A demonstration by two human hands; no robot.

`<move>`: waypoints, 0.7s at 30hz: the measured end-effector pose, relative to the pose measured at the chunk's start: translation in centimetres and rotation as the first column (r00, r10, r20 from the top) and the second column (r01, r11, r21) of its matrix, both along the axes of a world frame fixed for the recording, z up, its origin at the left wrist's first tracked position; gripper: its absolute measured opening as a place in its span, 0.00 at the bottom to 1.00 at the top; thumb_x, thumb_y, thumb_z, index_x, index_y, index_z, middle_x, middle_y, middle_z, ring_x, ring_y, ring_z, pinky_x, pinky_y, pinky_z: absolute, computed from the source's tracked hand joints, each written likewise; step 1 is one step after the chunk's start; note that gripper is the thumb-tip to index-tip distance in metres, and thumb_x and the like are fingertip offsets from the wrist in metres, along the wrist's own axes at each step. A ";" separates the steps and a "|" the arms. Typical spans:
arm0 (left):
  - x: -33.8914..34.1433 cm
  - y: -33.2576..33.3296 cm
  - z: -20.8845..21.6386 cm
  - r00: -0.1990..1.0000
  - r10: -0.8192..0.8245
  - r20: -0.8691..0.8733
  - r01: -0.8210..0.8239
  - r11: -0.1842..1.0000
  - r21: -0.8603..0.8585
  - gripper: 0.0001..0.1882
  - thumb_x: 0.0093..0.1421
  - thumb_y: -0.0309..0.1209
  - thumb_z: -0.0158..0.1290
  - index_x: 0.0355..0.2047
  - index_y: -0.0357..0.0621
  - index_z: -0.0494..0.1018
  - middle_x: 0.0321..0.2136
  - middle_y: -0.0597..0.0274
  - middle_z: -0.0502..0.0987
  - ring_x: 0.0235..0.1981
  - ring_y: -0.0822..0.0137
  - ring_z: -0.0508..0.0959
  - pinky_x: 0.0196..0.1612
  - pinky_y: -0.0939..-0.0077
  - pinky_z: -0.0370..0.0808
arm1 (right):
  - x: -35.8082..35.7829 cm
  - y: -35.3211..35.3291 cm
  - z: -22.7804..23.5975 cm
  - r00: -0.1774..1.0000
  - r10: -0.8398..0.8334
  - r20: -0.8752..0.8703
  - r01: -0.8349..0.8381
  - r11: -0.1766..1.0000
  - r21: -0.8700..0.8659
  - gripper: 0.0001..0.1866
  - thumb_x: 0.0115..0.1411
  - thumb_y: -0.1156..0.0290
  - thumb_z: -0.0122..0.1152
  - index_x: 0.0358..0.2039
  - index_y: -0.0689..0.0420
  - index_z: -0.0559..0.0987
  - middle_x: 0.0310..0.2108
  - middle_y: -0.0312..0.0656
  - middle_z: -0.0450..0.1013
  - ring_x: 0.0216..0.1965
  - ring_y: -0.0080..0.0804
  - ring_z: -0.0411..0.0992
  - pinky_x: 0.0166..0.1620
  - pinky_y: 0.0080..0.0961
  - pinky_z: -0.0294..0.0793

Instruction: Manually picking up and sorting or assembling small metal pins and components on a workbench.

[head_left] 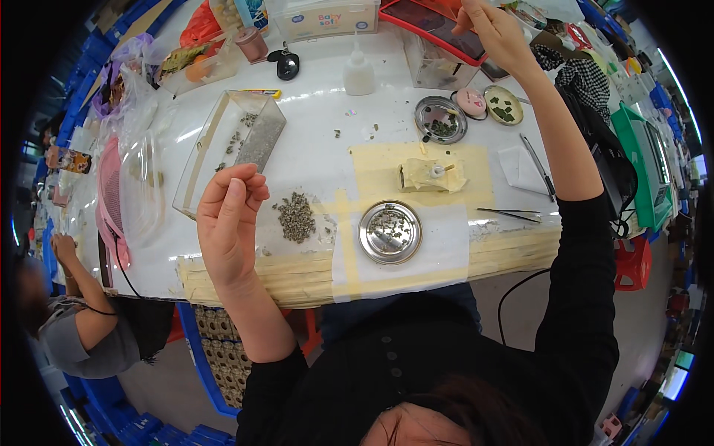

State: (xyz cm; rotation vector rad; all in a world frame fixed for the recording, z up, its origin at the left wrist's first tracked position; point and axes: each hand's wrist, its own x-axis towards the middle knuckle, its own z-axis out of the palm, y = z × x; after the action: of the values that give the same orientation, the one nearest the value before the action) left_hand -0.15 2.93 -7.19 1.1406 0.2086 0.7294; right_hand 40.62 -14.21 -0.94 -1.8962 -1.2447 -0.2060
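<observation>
The white table (320, 126) is stretching across most of the frame, carrying everything below. A clear bin (202, 149) is lying at the upper left, some of the small grey pieces scattering inside it. The left hand (227, 238) is hanging at left of centre, its wrist above the taped near edge; its fingers are curling inward with the thumb lying close against them, and whether something tiny is sitting between them cannot be told. The red-cased phone (428, 26) is resting at the top of the frame, right of centre, tilting on a clear container (440, 70). Over its right part the right hand (500, 33) is reaching, fingers loosely parted, gripping nothing visible, one pointing at the screen; whether that fingertip is touching cannot be told.

The step in hand appears to be a tap or swipe. The person would be doing it well by using one light fingertip, since pressing hard could be tipping the phone off its perch, and by keeping the left hand clear of the loose heap (296, 218) nearby. The round metal dish (365, 238), holding more pieces, is standing at centre, safely apart from both hands; tweezers (513, 215) are lying to its right.
</observation>
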 end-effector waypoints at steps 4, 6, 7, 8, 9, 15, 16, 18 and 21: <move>0.0 0.0 0.0 1.000 0.004 -0.005 -0.004 1.000 -0.001 0.13 0.69 0.29 0.51 0.49 0.32 0.75 0.39 0.57 0.80 0.41 0.69 0.79 0.49 0.73 0.75 | -1.1 -0.1 0.3 0.997 -0.063 0.046 0.065 0.997 -0.044 0.29 0.73 0.53 0.43 0.22 0.61 0.77 0.19 0.40 0.75 0.24 0.30 0.75 0.31 0.28 0.72; 0.0 0.0 0.0 1.000 -0.001 -0.004 0.001 1.000 0.005 0.13 0.69 0.29 0.51 0.49 0.32 0.75 0.39 0.57 0.80 0.41 0.69 0.79 0.49 0.73 0.75 | -1.0 -0.1 0.0 0.990 -0.065 0.128 0.072 0.996 -0.052 0.30 0.73 0.52 0.43 0.22 0.61 0.78 0.18 0.40 0.75 0.23 0.30 0.74 0.30 0.28 0.71; 0.0 0.1 0.0 1.000 -0.003 -0.003 0.003 1.000 0.007 0.13 0.69 0.29 0.51 0.49 0.32 0.75 0.39 0.57 0.80 0.41 0.69 0.79 0.49 0.73 0.75 | -1.1 -0.1 0.1 0.989 -0.076 0.125 0.082 0.996 -0.043 0.30 0.73 0.52 0.43 0.22 0.61 0.78 0.18 0.40 0.75 0.22 0.30 0.74 0.29 0.28 0.71; 0.0 0.1 0.0 1.000 -0.001 -0.004 0.001 1.000 0.007 0.13 0.69 0.29 0.51 0.49 0.32 0.75 0.39 0.57 0.80 0.41 0.69 0.79 0.49 0.73 0.75 | -1.2 -0.1 0.2 0.989 -0.086 0.123 0.091 0.995 -0.034 0.30 0.73 0.52 0.43 0.22 0.60 0.78 0.18 0.40 0.75 0.22 0.30 0.74 0.29 0.27 0.71; 0.0 0.1 0.0 1.000 0.002 -0.005 -0.002 1.000 0.006 0.13 0.69 0.29 0.51 0.49 0.32 0.75 0.39 0.57 0.80 0.41 0.69 0.79 0.49 0.73 0.75 | -1.3 -0.1 0.4 0.988 -0.095 0.121 0.099 0.995 -0.025 0.30 0.73 0.52 0.44 0.22 0.60 0.78 0.17 0.41 0.75 0.21 0.30 0.74 0.28 0.27 0.71; 0.0 0.0 0.0 1.000 0.009 -0.007 -0.009 1.000 0.002 0.13 0.69 0.28 0.50 0.49 0.32 0.75 0.39 0.57 0.81 0.41 0.69 0.79 0.49 0.73 0.75 | -1.1 -0.6 0.6 0.996 -0.077 0.036 0.078 0.997 -0.006 0.30 0.73 0.52 0.44 0.21 0.61 0.77 0.16 0.39 0.74 0.20 0.28 0.73 0.27 0.27 0.70; 0.0 0.0 0.0 1.000 0.007 -0.005 -0.007 1.000 0.003 0.13 0.69 0.28 0.50 0.48 0.32 0.75 0.39 0.57 0.81 0.41 0.69 0.79 0.49 0.73 0.76 | -0.9 -0.9 0.5 0.997 -0.076 0.011 0.076 0.997 -0.003 0.31 0.73 0.52 0.44 0.21 0.62 0.77 0.16 0.39 0.74 0.20 0.27 0.73 0.27 0.27 0.70; 0.0 0.0 0.0 1.000 0.007 -0.004 -0.007 1.000 0.005 0.13 0.69 0.28 0.50 0.48 0.33 0.75 0.39 0.57 0.81 0.41 0.69 0.79 0.49 0.73 0.76 | -0.6 -1.3 0.3 0.997 -0.070 -0.041 0.070 0.998 0.004 0.31 0.73 0.52 0.44 0.20 0.63 0.77 0.16 0.39 0.73 0.20 0.27 0.73 0.27 0.27 0.70; -0.1 0.0 0.0 1.000 0.001 0.001 -0.001 1.000 0.007 0.13 0.69 0.28 0.50 0.49 0.33 0.75 0.39 0.57 0.81 0.41 0.69 0.79 0.49 0.73 0.76 | -0.9 -1.8 0.4 0.993 -0.085 -0.080 0.083 0.996 -0.032 0.31 0.73 0.51 0.44 0.20 0.63 0.76 0.16 0.39 0.73 0.20 0.26 0.72 0.26 0.26 0.69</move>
State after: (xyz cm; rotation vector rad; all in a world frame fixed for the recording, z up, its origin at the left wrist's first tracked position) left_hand -0.22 2.93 -7.19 1.1467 0.2063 0.7324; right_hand 39.74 -15.97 -0.56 -1.9634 -1.1203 -0.1549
